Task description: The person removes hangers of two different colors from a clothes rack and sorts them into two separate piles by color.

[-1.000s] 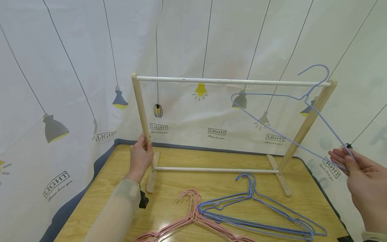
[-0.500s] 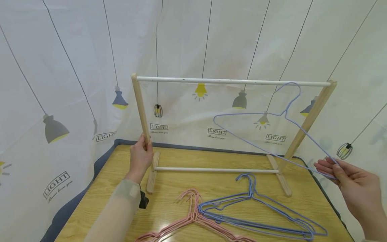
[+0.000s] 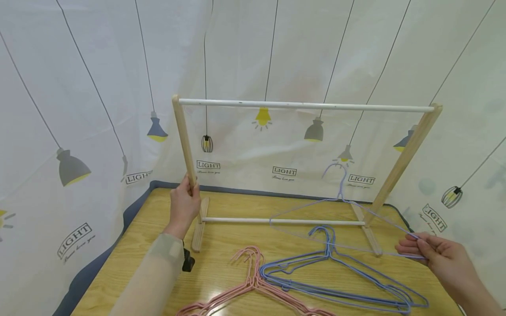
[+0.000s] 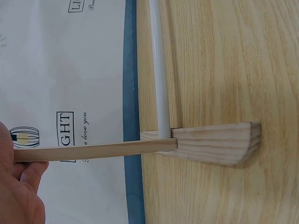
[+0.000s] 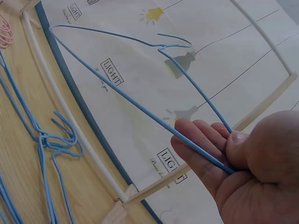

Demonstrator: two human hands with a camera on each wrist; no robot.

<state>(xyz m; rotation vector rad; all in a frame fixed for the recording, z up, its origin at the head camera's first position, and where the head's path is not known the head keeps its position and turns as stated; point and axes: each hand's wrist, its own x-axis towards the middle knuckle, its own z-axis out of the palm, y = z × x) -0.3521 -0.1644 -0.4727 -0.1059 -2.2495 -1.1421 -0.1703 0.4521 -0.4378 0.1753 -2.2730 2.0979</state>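
Note:
My left hand (image 3: 185,205) grips the left wooden post (image 3: 184,140) of a small garment rack, fingers wrapped round it; the left wrist view shows the post (image 4: 93,151) running from that hand down to its foot. At the right, my right hand (image 3: 442,254) holds a blue wire clothes hanger (image 3: 379,215) by one lower corner, the thumb pressed over the wire. The hanger's hook points up and stands below the rack's white top rail (image 3: 300,105), overlapping the wall in the head view. In the right wrist view the held hanger (image 5: 117,91) spreads away from the palm.
Several blue hangers (image 3: 336,292) lie stacked on the wooden table (image 3: 118,272), partly against a stack of pink hangers (image 3: 253,287) at the front. The rack's lower white bar (image 3: 282,221) runs behind them. A printed curtain (image 3: 237,52) hangs close behind the rack.
My right hand has moved left and downward with the blue hanger, its hook going from above the top rail to well below it. My left hand stays on the post.

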